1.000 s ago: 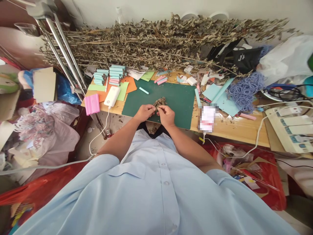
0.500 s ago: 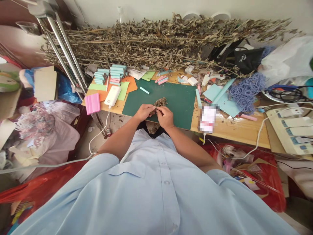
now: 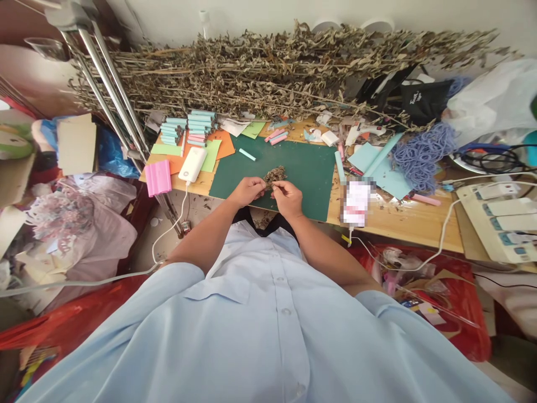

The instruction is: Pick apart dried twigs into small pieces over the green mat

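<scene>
Over the near edge of a green mat (image 3: 312, 168), my left hand (image 3: 248, 191) is closed around a bit of dried leaves that shows at its fingertips. My right hand (image 3: 287, 198) pinches dried leaves between thumb and fingertips, just to the right of the left hand. A small crumbled heap of dried leaves (image 3: 276, 173) lies on the mat right beyond both hands. Farther back on the mat lies one light-blue paper roll (image 3: 247, 154), and a few pink and blue rolls (image 3: 277, 136) sit at its far edge.
Long dried plant stalks (image 3: 251, 73) stretch across the back. To the left are stacked paper rolls (image 3: 201, 123), a white power bank (image 3: 193, 165) and pink paper (image 3: 158, 177). On the right lie a phone (image 3: 356, 204), blue yarn (image 3: 423, 157) and a power strip (image 3: 499, 218). A metal tripod (image 3: 104, 78) stands left.
My right hand has shifted slightly right, so the fingertips are a little farther apart. The left hand has barely moved.
</scene>
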`<state>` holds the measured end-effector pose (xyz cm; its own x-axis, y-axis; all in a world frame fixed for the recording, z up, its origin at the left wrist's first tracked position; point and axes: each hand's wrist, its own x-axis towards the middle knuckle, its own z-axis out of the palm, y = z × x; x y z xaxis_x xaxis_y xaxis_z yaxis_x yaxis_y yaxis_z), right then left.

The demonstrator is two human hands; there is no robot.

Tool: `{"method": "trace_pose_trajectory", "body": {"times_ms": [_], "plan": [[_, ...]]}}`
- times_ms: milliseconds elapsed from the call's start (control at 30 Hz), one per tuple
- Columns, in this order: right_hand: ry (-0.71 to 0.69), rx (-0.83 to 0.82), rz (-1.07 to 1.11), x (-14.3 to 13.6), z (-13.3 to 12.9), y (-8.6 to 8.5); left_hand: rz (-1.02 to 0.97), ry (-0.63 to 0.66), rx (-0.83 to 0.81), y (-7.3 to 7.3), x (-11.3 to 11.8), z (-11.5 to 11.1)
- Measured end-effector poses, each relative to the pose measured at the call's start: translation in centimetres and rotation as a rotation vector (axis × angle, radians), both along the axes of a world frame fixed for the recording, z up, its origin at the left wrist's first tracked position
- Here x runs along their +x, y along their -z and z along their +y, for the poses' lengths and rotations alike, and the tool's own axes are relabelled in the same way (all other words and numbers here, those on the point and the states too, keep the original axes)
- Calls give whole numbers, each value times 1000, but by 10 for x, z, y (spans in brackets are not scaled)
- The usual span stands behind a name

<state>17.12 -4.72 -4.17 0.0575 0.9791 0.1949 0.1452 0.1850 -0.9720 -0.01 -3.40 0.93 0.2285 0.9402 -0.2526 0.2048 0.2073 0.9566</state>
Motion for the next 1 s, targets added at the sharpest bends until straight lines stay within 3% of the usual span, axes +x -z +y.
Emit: {"method": "trace_pose_trajectory", "body": {"times_ms": [167, 400, 600, 833, 1000], "plan": [[35, -36, 18, -4, 3, 5, 31, 45, 27, -5, 1, -1], [-21, 237, -184, -3, -1, -3, -60, -15, -23, 2, 3, 0], [-46, 303, -237, -4, -2, -6, -143, -28, -77, 3, 1, 0], [-42, 257, -197, -3, -3, -6, -42, 55, 14, 2, -1, 0], [-11, 176, -142, -4, -5, -2, -43, 37, -6, -2, 1, 0]]}}
